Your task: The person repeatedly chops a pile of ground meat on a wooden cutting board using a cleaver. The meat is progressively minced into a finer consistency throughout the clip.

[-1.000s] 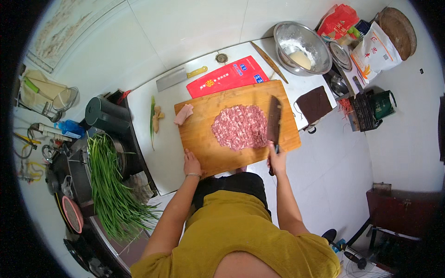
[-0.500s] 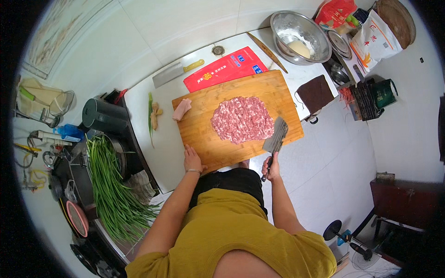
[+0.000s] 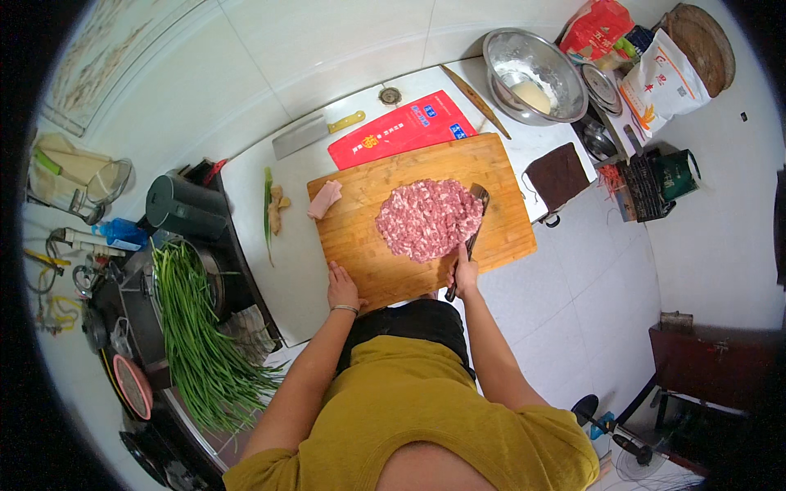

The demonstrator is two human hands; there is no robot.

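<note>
One cleaver [image 3: 481,197], gripped by the nearer right hand [image 3: 465,276], slants away rightward along the minced meat [image 3: 427,221], beyond both hands on the cutting board [image 3: 368,266]; the left hand [image 3: 341,286] lies flat at its near-left corner.

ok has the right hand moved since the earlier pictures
Yes, the right hand has moved left, judged against the cutting board.
</note>
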